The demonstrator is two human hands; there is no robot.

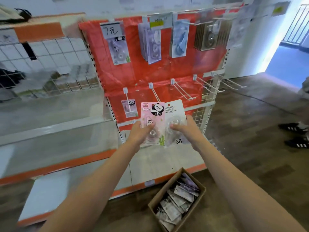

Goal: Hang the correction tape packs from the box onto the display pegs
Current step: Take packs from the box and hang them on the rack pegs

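My left hand [139, 133] grips a pink panda correction tape pack [153, 114] by its lower part. My right hand [185, 128] holds a white correction tape pack [175, 113] right beside it, the two cards overlapping. Both packs are held upright just below the lower row of pegs [183, 91] on the red display panel [167, 71]. One panda pack [129, 108] hangs on the lower left peg. The cardboard box [178, 200] with several more packs stands on the floor below my arms.
The upper peg row carries several hanging packs [151, 44] and a handwritten price card [111, 30]. A wire shelf [46, 67] with goods is to the left. Another person's black shoes [294, 134] stand on the floor at the right.
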